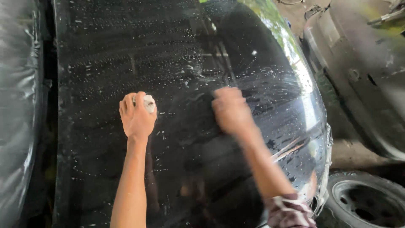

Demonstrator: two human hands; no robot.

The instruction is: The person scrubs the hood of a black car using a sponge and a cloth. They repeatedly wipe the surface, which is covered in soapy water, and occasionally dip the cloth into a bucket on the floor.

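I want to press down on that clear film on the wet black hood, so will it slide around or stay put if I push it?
The clear film would probably slide easily: the black hood beneath is speckled with water droplets. It looks thin and floppy, since its edge wrinkles by the wheel. The left hand holds a small white object; the blurred right hand rests on the film.

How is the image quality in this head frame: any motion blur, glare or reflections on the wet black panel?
Head view: the right hand is smeared by motion blur, while the left hand, closed on a small white object, is fairly sharp; daylight glares along the right edge of the black panel; the glossy wet surface mirrors dark shapes; the top right background is soft.
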